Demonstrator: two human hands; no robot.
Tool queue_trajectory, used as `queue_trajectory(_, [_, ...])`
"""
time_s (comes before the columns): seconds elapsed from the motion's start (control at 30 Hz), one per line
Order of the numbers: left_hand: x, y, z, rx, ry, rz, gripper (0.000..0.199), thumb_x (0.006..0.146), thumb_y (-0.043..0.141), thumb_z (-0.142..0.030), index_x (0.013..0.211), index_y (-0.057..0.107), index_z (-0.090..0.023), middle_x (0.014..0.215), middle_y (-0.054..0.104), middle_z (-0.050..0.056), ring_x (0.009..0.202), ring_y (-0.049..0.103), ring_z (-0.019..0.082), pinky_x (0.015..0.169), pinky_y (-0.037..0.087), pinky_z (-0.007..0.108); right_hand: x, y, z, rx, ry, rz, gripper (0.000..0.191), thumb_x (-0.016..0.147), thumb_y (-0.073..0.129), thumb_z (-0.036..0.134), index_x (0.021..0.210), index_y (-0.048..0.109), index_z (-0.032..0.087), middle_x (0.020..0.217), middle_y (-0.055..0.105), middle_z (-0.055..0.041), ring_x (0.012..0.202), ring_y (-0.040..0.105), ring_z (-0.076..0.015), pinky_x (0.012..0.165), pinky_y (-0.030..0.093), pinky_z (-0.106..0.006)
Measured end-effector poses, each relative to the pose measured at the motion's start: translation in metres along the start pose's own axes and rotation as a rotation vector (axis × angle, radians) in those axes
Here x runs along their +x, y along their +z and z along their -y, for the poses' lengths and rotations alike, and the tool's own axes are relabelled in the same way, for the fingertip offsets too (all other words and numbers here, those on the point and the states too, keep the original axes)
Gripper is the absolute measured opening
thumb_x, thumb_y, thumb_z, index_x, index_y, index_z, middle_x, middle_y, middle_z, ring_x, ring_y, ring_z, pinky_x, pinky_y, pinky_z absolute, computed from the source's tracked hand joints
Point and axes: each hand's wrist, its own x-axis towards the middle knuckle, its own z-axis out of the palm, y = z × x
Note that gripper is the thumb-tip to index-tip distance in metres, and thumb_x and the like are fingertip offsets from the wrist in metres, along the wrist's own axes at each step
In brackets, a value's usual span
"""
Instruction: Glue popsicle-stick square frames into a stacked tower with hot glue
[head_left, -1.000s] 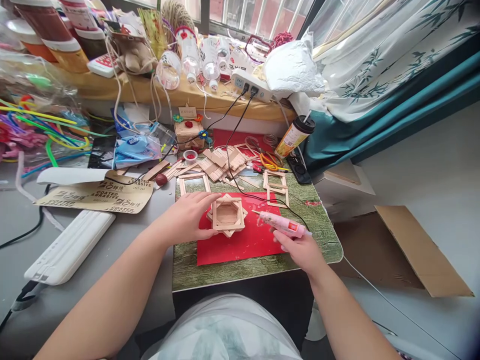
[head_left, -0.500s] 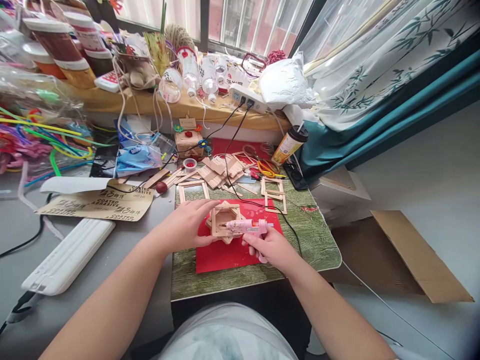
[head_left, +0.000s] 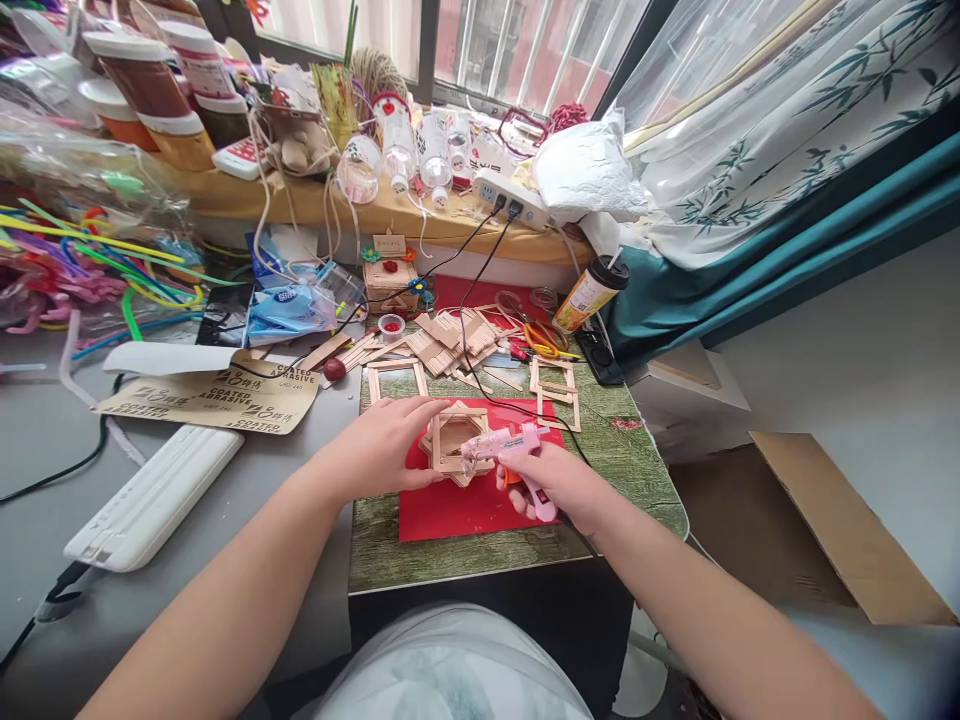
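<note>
On a red sheet sits a star-shaped stack of wooden craft-stick frames. My left hand grips its left side, fingers along the back and thumb low at the front. In my right hand is a pink hot glue gun, with fingers wrapped around its handle near the orange trigger. The gun's nozzle points left over the front right of the stack; whether the tip touches the wood I cannot tell. Two separate craft-stick frames lie behind, one at left and one at right.
Loose craft sticks lie in a heap at the back, with scissors and a drink cup to their right. A black cord crosses the green mat. Sandpaper and a white power strip occupy the left table.
The glue gun has tilted, its handle swinging down and right and its nozzle shifting toward the stack's front right. My left hand keeps its hold. The whole view has shifted slightly.
</note>
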Motion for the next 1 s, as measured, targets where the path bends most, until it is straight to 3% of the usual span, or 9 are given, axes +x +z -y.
queue_trajectory(0.23, [-0.001,0.000,-0.001,-0.012,0.006,-0.018,0.088,0.090,0.079,-0.058,0.165,0.043,-0.028,0.154,0.065,0.016,0.136,0.066,0.038,0.109,0.052,0.052,0.011,-0.002,0.014,-0.001,0.035,0.034,0.038,0.094,0.069,0.053,0.079,0.070,0.018,0.053,0.066,-0.0017,0.041,0.053,-0.0098,0.038,0.034,-0.018])
queue_trajectory(0.4, [-0.002,0.000,-0.001,-0.021,0.006,-0.022,0.088,0.090,0.079,-0.058,0.165,0.043,-0.027,0.151,0.067,0.016,0.134,0.067,0.038,0.108,0.051,0.051,0.012,0.000,0.017,0.007,0.044,0.023,0.033,0.096,0.069,0.047,0.081,0.071,0.017,0.054,0.067,-0.0022,0.043,0.055,-0.0103,0.042,0.041,-0.019])
queue_trajectory(0.6, [-0.003,0.001,0.000,-0.002,0.010,-0.027,0.086,0.091,0.077,-0.059,0.163,0.044,-0.026,0.154,0.065,0.016,0.136,0.066,0.038,0.107,0.051,0.051,0.009,0.004,0.024,-0.071,0.072,0.006,0.035,0.095,0.069,0.048,0.080,0.070,0.017,0.052,0.066,-0.0016,0.039,0.053,-0.0093,0.036,0.034,-0.017])
queue_trajectory(1.0, [-0.002,0.001,0.001,-0.004,0.022,-0.021,0.083,0.093,0.075,-0.062,0.162,0.047,-0.025,0.152,0.066,0.017,0.136,0.066,0.039,0.108,0.053,0.052,0.017,0.001,0.021,-0.019,0.061,0.051,0.028,0.095,0.070,0.041,0.080,0.070,0.017,0.057,0.070,-0.0023,0.043,0.057,-0.0104,0.040,0.043,-0.018])
